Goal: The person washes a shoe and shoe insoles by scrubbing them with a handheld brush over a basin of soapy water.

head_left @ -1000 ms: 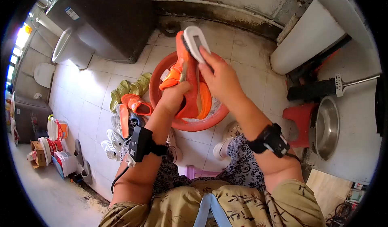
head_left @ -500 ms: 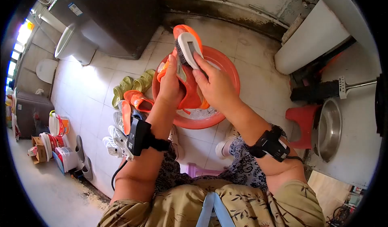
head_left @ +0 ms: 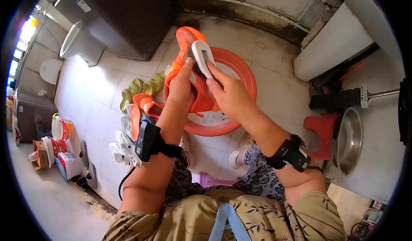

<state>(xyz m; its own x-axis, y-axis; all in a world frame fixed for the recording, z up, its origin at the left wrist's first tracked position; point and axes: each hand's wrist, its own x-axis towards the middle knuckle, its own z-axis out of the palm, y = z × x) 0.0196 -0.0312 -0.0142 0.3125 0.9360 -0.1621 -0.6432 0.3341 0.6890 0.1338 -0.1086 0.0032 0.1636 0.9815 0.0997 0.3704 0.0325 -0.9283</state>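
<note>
An orange shoe (head_left: 186,39) is held over a round red basin (head_left: 245,80) by my left hand (head_left: 181,86), whose fingers are wrapped round its middle. The toe points away from me. My right hand (head_left: 227,92) grips a white brush (head_left: 201,57), and its dark bristles touch the side of the shoe beyond my left thumb. Foamy water (head_left: 214,118) shows in the basin under the shoe. Part of the shoe's heel end is hidden behind my hands.
Left of the basin are another orange shoe (head_left: 148,103), green sandals (head_left: 131,96) and white shoes (head_left: 120,150). A red stool (head_left: 317,136) and a metal bowl (head_left: 349,140) stand at the right. A dark cabinet-like box (head_left: 120,18) is beyond, at the left.
The shoe has turned from its sole side to show its upper and opening. The brush has moved down and slightly left along it, and my left hand has shifted its hold.
</note>
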